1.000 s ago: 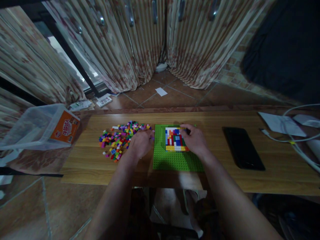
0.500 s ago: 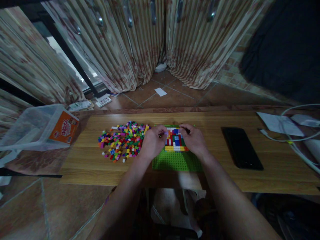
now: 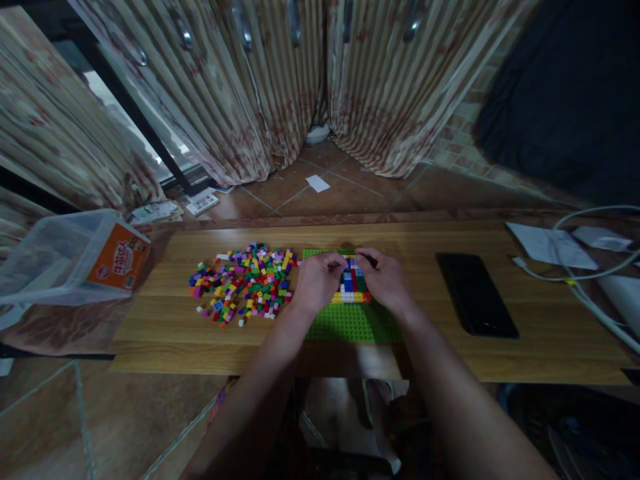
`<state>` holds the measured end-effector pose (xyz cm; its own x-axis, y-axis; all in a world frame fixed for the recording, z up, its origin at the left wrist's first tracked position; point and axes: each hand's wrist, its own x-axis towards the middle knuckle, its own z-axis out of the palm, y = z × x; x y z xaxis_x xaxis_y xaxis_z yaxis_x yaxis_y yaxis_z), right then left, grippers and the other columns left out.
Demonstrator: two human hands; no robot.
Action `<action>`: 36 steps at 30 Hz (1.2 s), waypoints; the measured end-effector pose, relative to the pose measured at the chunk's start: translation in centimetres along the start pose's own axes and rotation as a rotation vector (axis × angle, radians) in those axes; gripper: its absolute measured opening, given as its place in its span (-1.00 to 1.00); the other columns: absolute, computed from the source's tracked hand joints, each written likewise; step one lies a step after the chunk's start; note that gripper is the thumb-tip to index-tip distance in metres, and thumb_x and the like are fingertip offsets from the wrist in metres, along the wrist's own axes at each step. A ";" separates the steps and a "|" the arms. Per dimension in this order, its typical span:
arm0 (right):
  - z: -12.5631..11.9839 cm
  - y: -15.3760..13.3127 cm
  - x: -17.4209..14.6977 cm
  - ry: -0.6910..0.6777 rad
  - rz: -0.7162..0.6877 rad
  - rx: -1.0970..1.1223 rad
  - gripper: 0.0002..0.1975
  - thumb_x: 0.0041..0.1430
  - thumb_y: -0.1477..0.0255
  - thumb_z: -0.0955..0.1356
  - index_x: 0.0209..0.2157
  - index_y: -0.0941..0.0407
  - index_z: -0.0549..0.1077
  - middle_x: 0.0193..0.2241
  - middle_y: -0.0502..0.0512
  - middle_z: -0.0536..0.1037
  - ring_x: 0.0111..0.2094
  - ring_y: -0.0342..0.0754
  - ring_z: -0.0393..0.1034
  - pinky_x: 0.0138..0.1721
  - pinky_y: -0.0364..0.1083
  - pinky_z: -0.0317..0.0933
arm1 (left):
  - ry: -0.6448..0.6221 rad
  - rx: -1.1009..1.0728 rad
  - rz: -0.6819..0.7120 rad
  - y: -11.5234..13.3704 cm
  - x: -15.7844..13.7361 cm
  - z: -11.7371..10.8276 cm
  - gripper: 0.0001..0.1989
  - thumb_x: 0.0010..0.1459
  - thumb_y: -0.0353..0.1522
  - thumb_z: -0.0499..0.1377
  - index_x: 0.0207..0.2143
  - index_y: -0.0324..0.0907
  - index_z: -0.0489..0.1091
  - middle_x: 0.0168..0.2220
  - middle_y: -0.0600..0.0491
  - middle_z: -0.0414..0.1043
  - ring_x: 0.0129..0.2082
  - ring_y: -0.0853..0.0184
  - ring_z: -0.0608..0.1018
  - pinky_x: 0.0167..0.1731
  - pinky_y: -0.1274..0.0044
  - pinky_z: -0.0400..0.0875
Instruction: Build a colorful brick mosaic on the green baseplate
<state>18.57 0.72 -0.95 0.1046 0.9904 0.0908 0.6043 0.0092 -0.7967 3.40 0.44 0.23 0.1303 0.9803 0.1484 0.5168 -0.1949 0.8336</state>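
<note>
A bright green studded baseplate [image 3: 350, 323] lies on the wooden table, with a low build of multicoloured toy bricks [image 3: 354, 283] on its far half. Over the left side of this build is my left hand [image 3: 317, 283], its thumb and forefinger pinched on what looks like a small lilac brick, mostly hidden. My right hand [image 3: 385, 280] rests at the build's right edge, fingers curled and closed; whether they grip a brick is hidden. Left of the baseplate spreads a pile of loose toy bricks [image 3: 255, 280] in many colours.
A black phone [image 3: 477, 295] lies on the table [image 3: 160, 333] to the right. Beyond it are white cables [image 3: 583, 287] and a paper sheet [image 3: 547, 245]. At the far left stands a clear plastic box [image 3: 65, 257] with an orange label. Striped curtains [image 3: 280, 100] hang behind.
My left hand has shifted right across the build, covering more of its left side. My right hand stays at the right edge. The whole view has swung slightly.
</note>
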 end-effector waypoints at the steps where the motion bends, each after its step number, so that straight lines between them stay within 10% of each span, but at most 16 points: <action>1: 0.0 0.1 0.0 0.004 0.000 0.003 -0.71 0.22 0.38 0.27 -0.13 0.17 0.56 -0.12 0.21 0.61 -0.11 0.02 0.50 -0.02 0.02 0.31 | -0.003 0.004 0.003 0.0 0.0 0.1 -0.83 0.10 -0.53 0.18 -0.41 -0.17 0.56 -0.39 0.07 0.60 -0.40 0.38 0.58 -0.32 0.58 0.42; 36: 0.5 -0.2 -0.6 0.003 -0.041 -0.067 -0.69 0.14 0.42 0.32 -0.07 0.14 0.50 -0.14 0.21 0.59 -0.15 0.04 0.49 -0.03 0.08 0.33 | 0.038 0.131 -0.102 0.8 0.2 0.7 -0.82 0.08 -0.54 0.16 -0.37 -0.18 0.54 -0.35 0.02 0.60 -0.30 0.32 0.62 -0.21 0.51 0.51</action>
<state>18.03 0.15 -1.14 0.0811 0.9890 0.1241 0.6595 0.0401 -0.7506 4.44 0.44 0.48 0.0411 0.9952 0.0887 0.6318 -0.0947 0.7693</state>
